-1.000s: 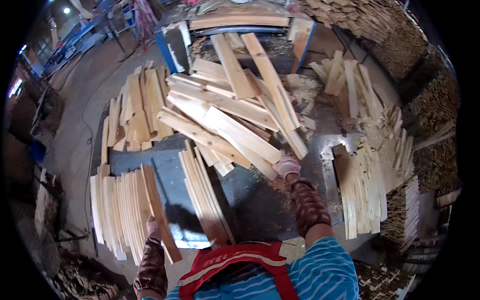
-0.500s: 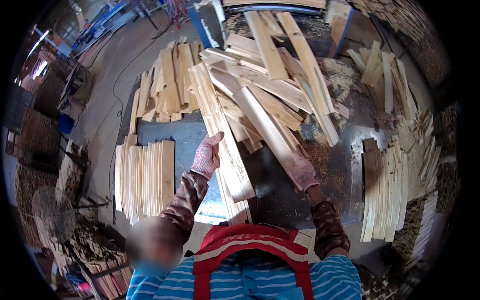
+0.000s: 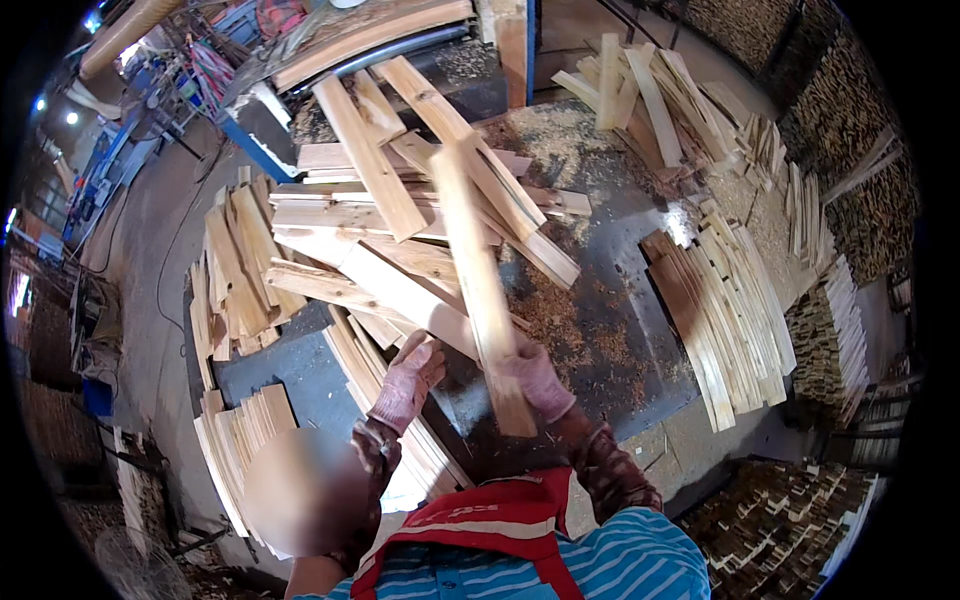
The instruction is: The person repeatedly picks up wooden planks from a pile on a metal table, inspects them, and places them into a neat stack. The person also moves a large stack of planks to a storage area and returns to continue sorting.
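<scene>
My right hand [image 3: 540,378], in a pinkish knit glove, grips a long pale wooden board [image 3: 478,265] near its lower end. The board stands slantwise over the worktable, its far part blurred by motion. My left hand [image 3: 410,378], gloved alike, is empty with its fingers apart and slightly curled. Close by it, another pale board [image 3: 405,292] lies slantwise on a heap of loose boards [image 3: 345,215]. Several narrow boards [image 3: 425,450] lie side by side below my left hand, partly covered by my left forearm.
On the dark worktable [image 3: 640,345], sawdust [image 3: 585,340] is scattered. Stacked boards stand at the left [image 3: 240,430] and right [image 3: 725,310], with loose boards at the back left [image 3: 235,260] and back right [image 3: 650,105]. A blue-sided machine [image 3: 260,135] stands at the far edge.
The view has turned to the right. My left hand has let go of its board. My right hand has left the board it touched and now holds one raised in front of me.
</scene>
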The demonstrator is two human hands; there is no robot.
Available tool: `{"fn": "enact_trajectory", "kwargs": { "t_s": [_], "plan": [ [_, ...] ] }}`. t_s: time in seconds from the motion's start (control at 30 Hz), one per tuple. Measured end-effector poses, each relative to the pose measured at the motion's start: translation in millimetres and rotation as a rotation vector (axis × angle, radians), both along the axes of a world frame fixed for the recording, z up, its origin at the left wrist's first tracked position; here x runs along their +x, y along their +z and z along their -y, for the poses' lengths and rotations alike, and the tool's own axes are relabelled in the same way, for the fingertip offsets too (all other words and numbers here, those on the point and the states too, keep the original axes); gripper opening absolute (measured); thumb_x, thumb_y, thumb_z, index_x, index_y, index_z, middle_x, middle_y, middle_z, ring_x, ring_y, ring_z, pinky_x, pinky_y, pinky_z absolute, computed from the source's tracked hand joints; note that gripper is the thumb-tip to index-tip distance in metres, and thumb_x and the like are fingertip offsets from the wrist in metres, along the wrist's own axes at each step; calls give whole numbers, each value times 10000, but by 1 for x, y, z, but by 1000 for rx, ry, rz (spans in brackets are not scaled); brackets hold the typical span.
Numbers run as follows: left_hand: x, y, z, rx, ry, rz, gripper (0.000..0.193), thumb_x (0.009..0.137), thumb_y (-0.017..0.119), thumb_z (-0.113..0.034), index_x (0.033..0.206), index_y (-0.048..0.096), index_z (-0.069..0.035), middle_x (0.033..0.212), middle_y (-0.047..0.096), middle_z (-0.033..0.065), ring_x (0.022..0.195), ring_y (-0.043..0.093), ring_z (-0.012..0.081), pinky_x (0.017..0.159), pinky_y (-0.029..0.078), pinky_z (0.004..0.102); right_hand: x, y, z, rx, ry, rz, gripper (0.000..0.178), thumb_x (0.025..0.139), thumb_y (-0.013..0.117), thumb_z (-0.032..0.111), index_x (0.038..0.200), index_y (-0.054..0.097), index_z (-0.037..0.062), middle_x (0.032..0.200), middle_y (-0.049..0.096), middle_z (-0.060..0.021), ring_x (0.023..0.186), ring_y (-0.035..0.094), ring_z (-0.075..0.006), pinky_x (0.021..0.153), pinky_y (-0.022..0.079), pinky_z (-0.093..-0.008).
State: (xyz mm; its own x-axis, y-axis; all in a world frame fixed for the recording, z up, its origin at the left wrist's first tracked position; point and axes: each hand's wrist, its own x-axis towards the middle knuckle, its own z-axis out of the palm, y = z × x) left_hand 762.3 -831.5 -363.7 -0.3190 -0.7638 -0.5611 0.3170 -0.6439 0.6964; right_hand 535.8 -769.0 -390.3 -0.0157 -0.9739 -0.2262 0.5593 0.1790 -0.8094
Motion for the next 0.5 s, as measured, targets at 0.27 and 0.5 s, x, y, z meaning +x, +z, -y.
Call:
{"fn": "enact_trajectory", "kwargs": {
  "t_s": [0.27, 0.5],
  "plan": [
    [-34, -123, 24, 48, -202, 190, 566, 941, 669, -246, 1407, 395, -80, 1311, 569, 95, 1227, 564, 263, 992, 468, 495, -70, 4, -11, 228, -62, 154, 522, 814, 627, 96, 1302, 558, -75, 1103, 706, -166, 950, 719, -261, 874, 602, -379],
    [-35, -104, 33, 114, 86, 198, 202, 955, 656, -177, 1121, 637, -63, 999, 701, 94, 921, 702, 257, 817, 605, 442, -67, -4, -2, 327, -186, -24, 379, 892, 632, 132, 1228, 608, -41, 1025, 705, -111, 861, 706, -209, 786, 608, -342]
  ]
}}
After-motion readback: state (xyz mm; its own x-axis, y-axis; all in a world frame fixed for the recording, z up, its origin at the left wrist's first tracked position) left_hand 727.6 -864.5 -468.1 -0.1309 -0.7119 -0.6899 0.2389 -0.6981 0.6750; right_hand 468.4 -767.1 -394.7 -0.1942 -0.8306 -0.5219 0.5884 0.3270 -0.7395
